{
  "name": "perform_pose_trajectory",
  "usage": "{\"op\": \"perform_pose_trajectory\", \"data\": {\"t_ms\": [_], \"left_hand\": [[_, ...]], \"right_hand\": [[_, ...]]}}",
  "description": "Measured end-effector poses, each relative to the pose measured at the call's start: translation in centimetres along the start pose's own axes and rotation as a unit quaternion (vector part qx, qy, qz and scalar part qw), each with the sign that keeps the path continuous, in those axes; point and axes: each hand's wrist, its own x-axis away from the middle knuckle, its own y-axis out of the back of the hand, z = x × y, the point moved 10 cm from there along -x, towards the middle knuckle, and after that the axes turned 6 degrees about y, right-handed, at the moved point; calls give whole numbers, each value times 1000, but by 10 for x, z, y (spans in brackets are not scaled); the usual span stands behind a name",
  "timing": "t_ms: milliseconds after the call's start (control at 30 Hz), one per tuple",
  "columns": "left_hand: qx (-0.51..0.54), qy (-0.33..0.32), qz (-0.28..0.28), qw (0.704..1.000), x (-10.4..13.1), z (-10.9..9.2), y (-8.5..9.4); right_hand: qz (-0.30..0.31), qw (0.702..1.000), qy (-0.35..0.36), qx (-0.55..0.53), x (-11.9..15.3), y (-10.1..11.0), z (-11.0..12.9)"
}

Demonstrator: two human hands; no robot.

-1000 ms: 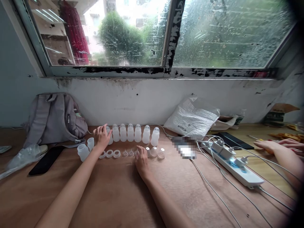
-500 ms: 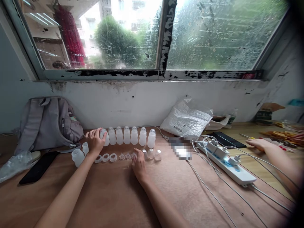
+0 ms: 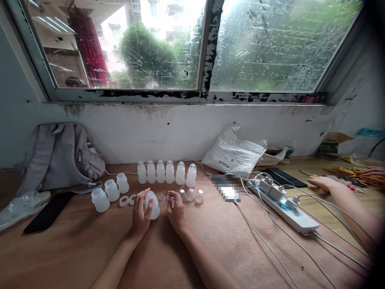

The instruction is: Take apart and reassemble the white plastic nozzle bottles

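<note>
My left hand is closed around a translucent baby bottle with a clear dome cap, held low over the table and tilted a little. Close by on the right, my right hand rests on the table, fingers loosely bent with a gap at the thumb and nothing visibly gripped. Just past its fingertips lies a clear bottle nipple. White collar rings lie to the left, partly hidden by my left hand. Several capped bottles stand in a row behind. Three uncapped bottles stand at the left.
Clear caps sit right of my right hand. A power strip with plugs and cables lies farther right, near a silver bag. At left are a grey backpack and a black phone. Another person's hand works at far right.
My left hand has brought the leftmost capped bottle out of the back row, toward me and to the right, beside my right hand. My right hand has barely moved.
</note>
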Motion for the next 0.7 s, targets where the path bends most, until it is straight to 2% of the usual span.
{"op": "perform_pose_trajectory", "data": {"t_ms": [233, 400, 467, 567, 633, 700], "left_hand": [[88, 94, 65, 990, 10, 26, -31], [160, 189, 100, 964, 22, 47, -48], [195, 214, 131, 948, 25, 45, -53], [261, 231, 206, 914, 31, 31, -65], [280, 240, 240, 898, 36, 22, -71], [293, 254, 257, 885, 40, 17, -74]], "right_hand": [[4, 998, -49, -46, 0, 0, -4], [23, 980, -143, -137, -4, 1, -5], [52, 953, -199, -223, -4, -8, -3], [112, 891, -262, -354, 1, -25, 5], [130, 860, -286, -401, 4, -31, 9], [129, 842, -307, -425, 5, -32, 9]]}}
